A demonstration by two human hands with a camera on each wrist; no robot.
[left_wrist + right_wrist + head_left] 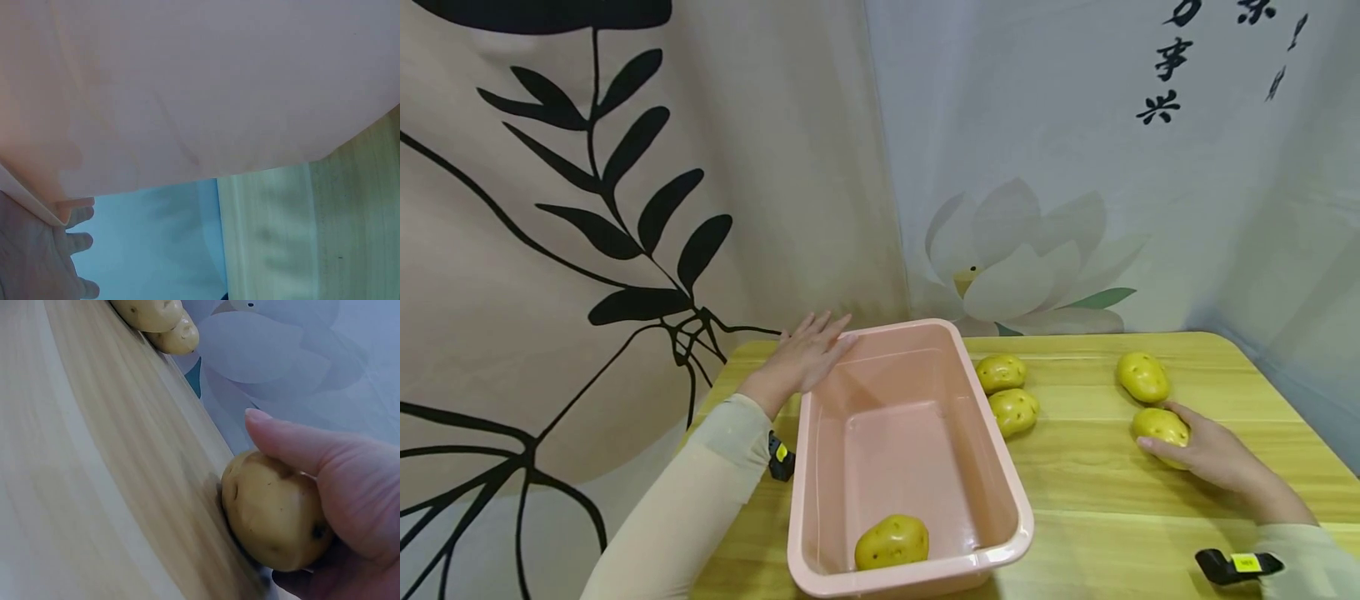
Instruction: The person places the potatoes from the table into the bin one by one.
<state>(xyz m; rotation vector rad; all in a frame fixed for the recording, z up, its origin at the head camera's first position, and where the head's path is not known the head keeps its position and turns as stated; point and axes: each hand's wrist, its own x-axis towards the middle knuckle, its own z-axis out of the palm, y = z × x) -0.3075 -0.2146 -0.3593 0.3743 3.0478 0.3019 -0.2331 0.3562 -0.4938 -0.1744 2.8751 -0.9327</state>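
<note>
A pink plastic basin (917,333) stands on the table, one yellow potato (892,542) lying inside at its near end. My left hand (801,354) rests on the basin's far left corner, fingers stretched past the rim; the left wrist view shows the basin's outer wall (206,94) and my fingertips (80,242) beyond its edge. At the right of the table, my right hand (1217,454) holds a potato (275,512) low at the wooden surface, thumb on one side and fingers on the other, the fingers mostly hidden. Just behind it lies another potato (1143,377).
Two more potatoes, a far one (1001,372) and a nearer one (1014,412), lie against the basin's right side. The wooden table (1075,517) ends at a printed curtain (1037,167) along the back.
</note>
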